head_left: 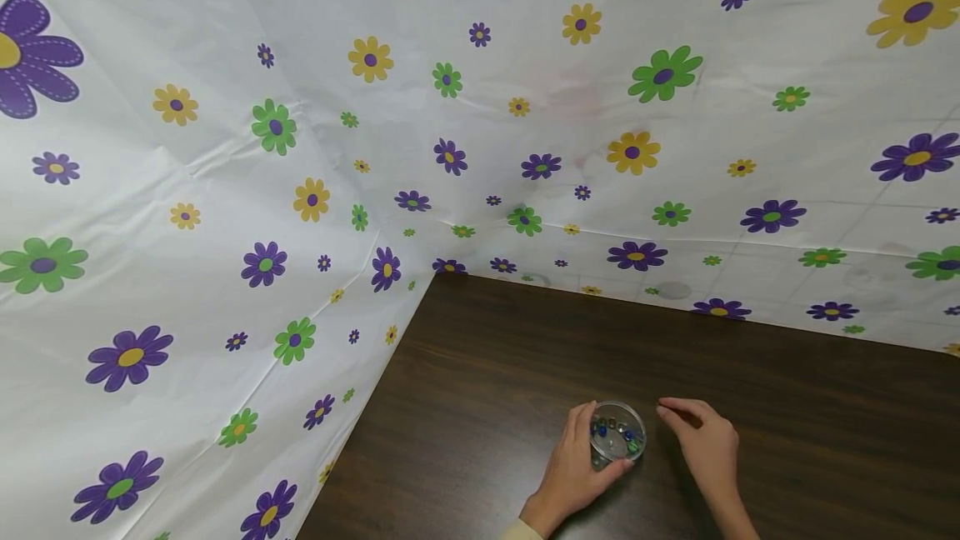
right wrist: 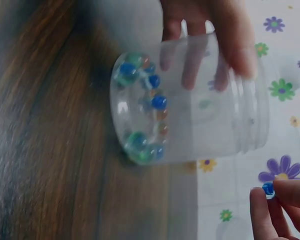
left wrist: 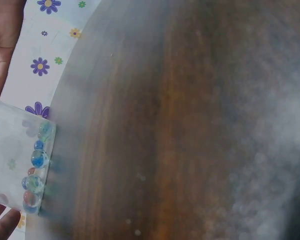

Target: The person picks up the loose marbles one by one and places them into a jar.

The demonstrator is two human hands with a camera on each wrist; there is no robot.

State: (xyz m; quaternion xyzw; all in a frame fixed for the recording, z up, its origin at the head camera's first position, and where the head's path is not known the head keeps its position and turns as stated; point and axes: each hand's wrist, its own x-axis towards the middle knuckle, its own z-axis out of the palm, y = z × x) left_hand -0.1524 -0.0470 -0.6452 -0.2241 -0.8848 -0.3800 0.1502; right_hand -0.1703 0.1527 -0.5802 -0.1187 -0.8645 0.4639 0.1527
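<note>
A clear round plastic jar [head_left: 617,432] with a threaded rim holds several glass marbles [right wrist: 159,102] along its bottom; they are blue, green and amber. My left hand [head_left: 573,465] grips the jar round its side, fingers on the far side and thumb on the near side. To the right of the jar, my right hand [head_left: 705,444] pinches a small blue marble [right wrist: 268,189] between thumb and fingertips, apart from the jar. The jar's mouth has no lid on it. I cannot tell whether its base touches the table.
Dark wood-grain table [head_left: 487,373] lies under both hands. White sheeting [head_left: 420,15] printed with purple, green and yellow flowers hangs along the table's left and back edges and meets in a corner.
</note>
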